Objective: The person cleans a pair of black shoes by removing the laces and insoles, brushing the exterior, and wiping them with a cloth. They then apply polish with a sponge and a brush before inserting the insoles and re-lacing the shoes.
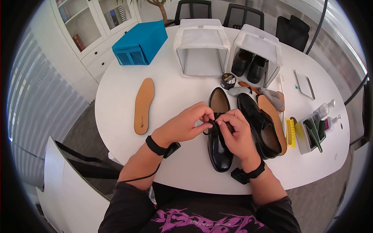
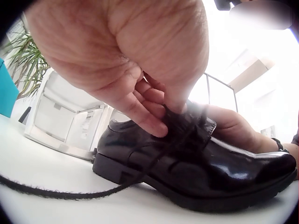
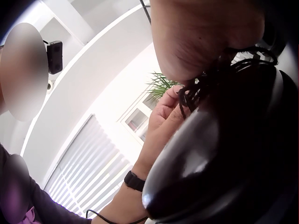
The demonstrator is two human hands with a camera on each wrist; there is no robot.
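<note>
Both grips, left hand (image 1: 185, 123) and right hand (image 1: 238, 136), pinch black laces (image 2: 60, 192) over a glossy shoe (image 1: 220, 152)
Smooth and round-toed, it stands on the white counter (image 1: 116, 97); one fuzzy end leaves the left wrist view; the right pinch is hidden in its own.

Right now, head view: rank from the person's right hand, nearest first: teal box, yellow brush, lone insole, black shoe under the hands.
From the right hand:
1. Black shoe: directly beneath it.
2. Yellow brush: to its right.
3. Lone insole: left, beyond the left hand.
4. Teal box: far left, toward the table's back edge.
</note>
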